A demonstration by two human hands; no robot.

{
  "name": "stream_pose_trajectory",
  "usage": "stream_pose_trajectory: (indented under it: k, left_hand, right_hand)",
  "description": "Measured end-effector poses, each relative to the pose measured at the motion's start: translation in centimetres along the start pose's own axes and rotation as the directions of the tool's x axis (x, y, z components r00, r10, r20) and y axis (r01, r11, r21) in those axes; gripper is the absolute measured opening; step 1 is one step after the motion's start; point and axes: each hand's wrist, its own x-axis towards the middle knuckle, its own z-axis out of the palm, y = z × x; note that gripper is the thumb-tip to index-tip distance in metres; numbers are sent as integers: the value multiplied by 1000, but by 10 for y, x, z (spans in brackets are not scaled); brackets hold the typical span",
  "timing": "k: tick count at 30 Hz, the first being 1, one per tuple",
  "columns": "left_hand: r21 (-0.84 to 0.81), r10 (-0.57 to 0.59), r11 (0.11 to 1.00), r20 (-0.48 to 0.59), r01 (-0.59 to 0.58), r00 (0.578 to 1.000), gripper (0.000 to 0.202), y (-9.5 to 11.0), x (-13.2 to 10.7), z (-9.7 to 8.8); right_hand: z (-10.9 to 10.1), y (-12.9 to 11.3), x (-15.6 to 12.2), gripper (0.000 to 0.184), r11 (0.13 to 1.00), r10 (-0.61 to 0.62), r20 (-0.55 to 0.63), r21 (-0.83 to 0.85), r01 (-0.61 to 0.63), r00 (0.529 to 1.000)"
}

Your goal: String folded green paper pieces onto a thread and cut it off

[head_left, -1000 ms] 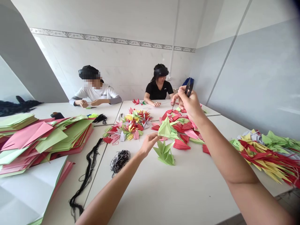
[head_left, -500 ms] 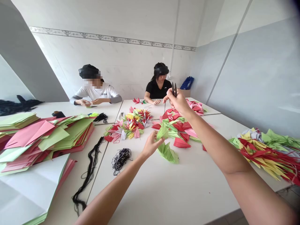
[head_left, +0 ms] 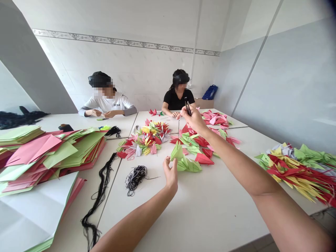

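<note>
My left hand (head_left: 171, 172) is closed at the middle of the table, with thumb and fingers pinching a light green folded paper piece (head_left: 176, 151) that looks like a paper crane. More green folded pieces (head_left: 189, 164) hang or lie against it on the right. Farther off, above the table, my right hand (head_left: 194, 119) is closed around small dark snips (head_left: 187, 108) with two pointed blades facing up. Something thin and pale, perhaps thread, shows by its fingertips. Red and green folded papers (head_left: 204, 159) lie just beyond the left hand.
A heap of coloured folded papers (head_left: 151, 136) and a black-and-white thread bundle (head_left: 135, 177) lie to the left. Beyond are a black cord (head_left: 101, 189) and paper stacks (head_left: 68, 150). Strung folded papers (head_left: 294, 171) lie right. Two people (head_left: 107, 101) sit opposite.
My right hand has moved left and down, tilting the snips. My left hand has turned more upright, and the green folded pieces have swung up and to the right.
</note>
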Motion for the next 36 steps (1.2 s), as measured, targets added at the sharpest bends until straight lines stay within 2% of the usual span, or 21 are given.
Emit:
stream_pose_trajectory:
  k: [3, 5, 8, 11, 15, 21, 25, 29, 33, 36]
  left_hand:
    - [-61, -41, 997, -29, 40, 999, 33, -2, 3, 4]
    - [-101, -53, 993, 21, 55, 998, 27, 0, 11, 5]
    - [-160, -62, 984, 77, 74, 995, 25, 2, 30, 3]
    - [-230, -86, 969, 46, 94, 995, 31, 2, 51, 0]
    - [-323, -178, 929, 32, 179, 983, 35, -5, 64, 6]
    - [-383, -247, 880, 139, 282, 959, 35, -11, 65, 26]
    - [-378, -256, 869, 209, 319, 944, 37, -9, 70, 29]
    - [-348, -201, 899, 213, 267, 956, 41, -5, 77, 15]
    - [-303, -84, 945, 141, 124, 986, 57, 0, 85, -9]
    - [-248, 21, 969, 104, 6, 994, 64, 6, 89, -23]
  right_hand:
    - [2, -3, -2, 26, 1000, -18, 21, -15, 18, 1000]
    - [3, -6, -2, 27, 999, -27, 47, -19, 28, 999]
    - [2, -8, -1, 32, 999, -45, 109, -17, 47, 993]
    - [3, -5, -2, 38, 997, -58, 145, -38, 64, 988]
    - [12, 2, 0, 43, 995, -46, 99, -79, 54, 994]
    - [25, 9, 14, 31, 989, -74, -10, -126, 72, 997]
    - [28, 17, 21, 27, 987, -70, -64, -146, 60, 995]
    - [30, 26, 16, 26, 989, -37, -42, -142, 30, 998]
    - [31, 37, 6, 27, 994, 23, 29, -110, -20, 999]
    - [31, 48, -3, 30, 994, 91, 90, -66, -86, 992]
